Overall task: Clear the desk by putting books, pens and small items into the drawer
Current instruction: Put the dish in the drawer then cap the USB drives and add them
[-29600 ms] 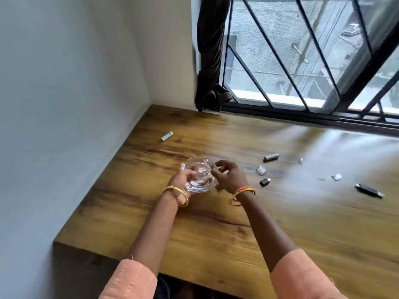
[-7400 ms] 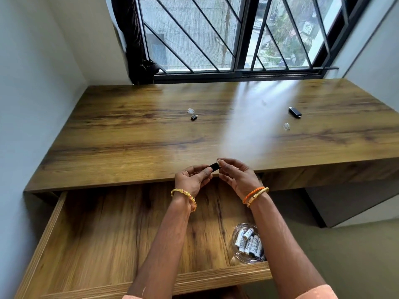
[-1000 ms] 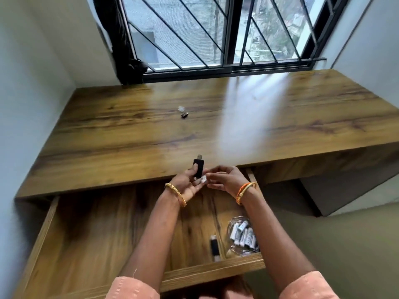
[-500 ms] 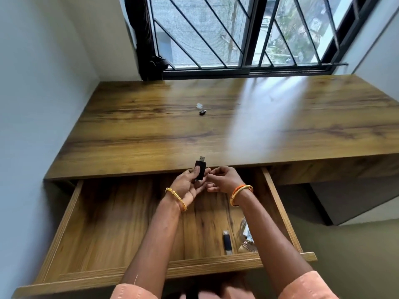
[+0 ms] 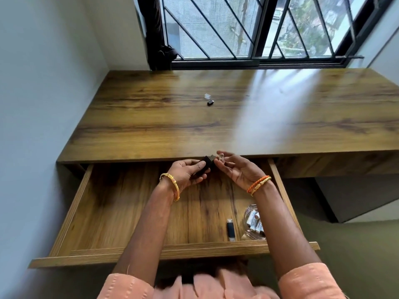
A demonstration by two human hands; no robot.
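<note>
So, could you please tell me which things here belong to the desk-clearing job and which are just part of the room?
Part of the job:
- black USB stick, held in the left hand
- clear cap, pinched by the right hand
- clear piece and small black piece on the desk
- open drawer, holding a second USB stick and a glass bowl

Just there:
- window grille
- dark curtain

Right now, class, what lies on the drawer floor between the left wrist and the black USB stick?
Nothing: the head view shows bare wood between the left hand and the USB stick.

Black USB stick [image 5: 204, 167] held above open wooden drawer [image 5: 112, 212], clear cap [image 5: 220, 157] just beside its plug
</note>
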